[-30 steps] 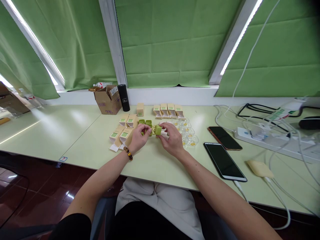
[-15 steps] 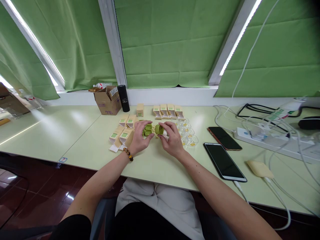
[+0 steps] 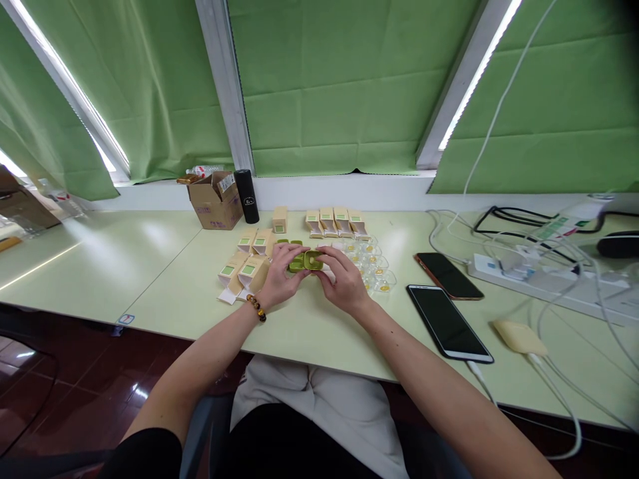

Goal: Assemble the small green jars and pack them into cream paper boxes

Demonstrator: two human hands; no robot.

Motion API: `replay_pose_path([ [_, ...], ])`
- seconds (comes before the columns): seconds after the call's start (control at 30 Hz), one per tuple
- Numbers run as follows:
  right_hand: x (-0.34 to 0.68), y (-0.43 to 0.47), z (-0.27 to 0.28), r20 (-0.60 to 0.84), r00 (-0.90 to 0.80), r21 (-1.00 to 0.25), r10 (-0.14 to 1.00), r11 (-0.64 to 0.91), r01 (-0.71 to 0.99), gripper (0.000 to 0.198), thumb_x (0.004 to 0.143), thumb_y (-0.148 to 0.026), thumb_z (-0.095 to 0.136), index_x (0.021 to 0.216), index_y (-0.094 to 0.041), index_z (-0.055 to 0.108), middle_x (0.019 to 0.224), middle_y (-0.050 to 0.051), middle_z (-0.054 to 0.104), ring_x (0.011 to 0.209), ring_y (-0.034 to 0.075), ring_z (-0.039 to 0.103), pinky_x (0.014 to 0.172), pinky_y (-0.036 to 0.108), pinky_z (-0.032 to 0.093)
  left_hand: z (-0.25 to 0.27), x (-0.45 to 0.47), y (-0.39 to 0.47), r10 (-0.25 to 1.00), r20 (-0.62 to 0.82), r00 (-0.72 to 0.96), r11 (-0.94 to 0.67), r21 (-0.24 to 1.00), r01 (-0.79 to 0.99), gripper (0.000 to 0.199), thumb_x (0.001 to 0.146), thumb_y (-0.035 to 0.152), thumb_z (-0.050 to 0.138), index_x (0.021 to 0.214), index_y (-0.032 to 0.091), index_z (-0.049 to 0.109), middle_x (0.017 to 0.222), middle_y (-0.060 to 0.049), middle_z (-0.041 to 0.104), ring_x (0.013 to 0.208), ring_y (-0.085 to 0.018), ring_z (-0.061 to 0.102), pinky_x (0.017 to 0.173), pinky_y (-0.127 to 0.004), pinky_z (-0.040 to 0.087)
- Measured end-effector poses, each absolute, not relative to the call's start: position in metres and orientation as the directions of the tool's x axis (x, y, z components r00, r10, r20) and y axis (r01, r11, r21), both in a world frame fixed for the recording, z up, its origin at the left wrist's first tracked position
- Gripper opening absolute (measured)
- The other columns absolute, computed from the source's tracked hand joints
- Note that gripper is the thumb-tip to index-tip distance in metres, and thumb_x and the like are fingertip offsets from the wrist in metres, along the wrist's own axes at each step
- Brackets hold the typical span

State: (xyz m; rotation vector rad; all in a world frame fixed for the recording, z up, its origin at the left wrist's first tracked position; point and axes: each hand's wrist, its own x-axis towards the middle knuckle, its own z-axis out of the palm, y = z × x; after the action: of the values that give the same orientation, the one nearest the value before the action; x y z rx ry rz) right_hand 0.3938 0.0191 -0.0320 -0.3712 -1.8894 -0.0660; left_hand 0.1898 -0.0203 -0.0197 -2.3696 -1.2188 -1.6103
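My left hand (image 3: pixel 279 276) and my right hand (image 3: pixel 343 279) meet over a cluster of small green cases (image 3: pixel 304 261) on the pale green table (image 3: pixel 150 266). The right fingers press a green case down beside the others; the left fingers touch the green case at the left side. Small tan cartons with green labels (image 3: pixel 244 266) lie left of my left hand. A row of similar cartons (image 3: pixel 335 221) stands behind. Several clear cups with yellow pieces (image 3: pixel 374 266) sit right of my right hand.
A brown cardboard box (image 3: pixel 215 199) and a black cylinder (image 3: pixel 247 195) stand at the back. Two phones (image 3: pixel 448 322) lie to the right, with a power strip (image 3: pixel 524 274), tangled cables and a yellow pouch (image 3: pixel 519 336) beyond.
The green case held in the air between both hands has come down onto the table beside the other green cases. Both hands lowered with it.
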Motion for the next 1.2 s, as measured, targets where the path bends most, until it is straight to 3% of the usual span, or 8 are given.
replay_pose_path([
  [0.3, 0.3942, 0.0193, -0.0317, 0.916, -0.351, -0.086, 0.194, 0.949, 0.302, 0.029, 0.104, -0.017, 0.059, 0.13, -0.024, 0.068, 0.132, 0.019, 0.068, 0.12, 0.031, 0.071, 0.093, 0.049, 0.068, -0.0167, 0.1892, -0.0229, 0.563, 0.81, 0.162, -0.705, 0.368, 0.606, 0.04, 0.097, 0.036, 0.077, 0.135, 0.024, 0.069, 0.126, -0.013, 0.072, 0.123, -0.029, 0.058, 0.108, -0.055, 0.054],
  [0.5, 0.3947, 0.0175, -0.0292, 0.893, -0.382, -0.12, 0.237, 0.945, 0.305, 0.031, 0.105, -0.02, 0.055, 0.133, -0.025, 0.069, 0.133, 0.019, 0.067, 0.122, 0.033, 0.07, 0.097, 0.054, 0.066, -0.0182, 0.1895, -0.0238, 0.562, 0.814, 0.144, -0.691, 0.367, 0.622, 0.04, 0.097, 0.036, 0.076, 0.135, 0.025, 0.07, 0.126, -0.012, 0.072, 0.123, -0.029, 0.058, 0.109, -0.056, 0.053],
  [0.9, 0.3934, 0.0177, -0.0307, 0.924, -0.316, -0.117, 0.214, 0.948, 0.297, 0.021, 0.105, -0.021, 0.059, 0.121, -0.025, 0.072, 0.131, 0.018, 0.07, 0.118, 0.031, 0.073, 0.095, 0.052, 0.067, -0.0177, 0.1896, -0.0241, 0.555, 0.819, 0.149, -0.7, 0.363, 0.615, 0.04, 0.098, 0.036, 0.075, 0.137, 0.025, 0.069, 0.127, -0.013, 0.071, 0.124, -0.029, 0.057, 0.11, -0.054, 0.053],
  [1.2, 0.3938, 0.0168, -0.027, 0.917, -0.346, -0.105, 0.196, 0.958, 0.265, 0.026, 0.105, -0.018, 0.057, 0.125, -0.025, 0.073, 0.134, 0.019, 0.067, 0.122, 0.032, 0.071, 0.095, 0.054, 0.067, -0.0185, 0.1905, -0.0242, 0.551, 0.825, 0.13, -0.691, 0.363, 0.626, 0.04, 0.098, 0.04, 0.075, 0.135, 0.025, 0.07, 0.125, -0.012, 0.072, 0.123, -0.029, 0.058, 0.109, -0.054, 0.054],
])
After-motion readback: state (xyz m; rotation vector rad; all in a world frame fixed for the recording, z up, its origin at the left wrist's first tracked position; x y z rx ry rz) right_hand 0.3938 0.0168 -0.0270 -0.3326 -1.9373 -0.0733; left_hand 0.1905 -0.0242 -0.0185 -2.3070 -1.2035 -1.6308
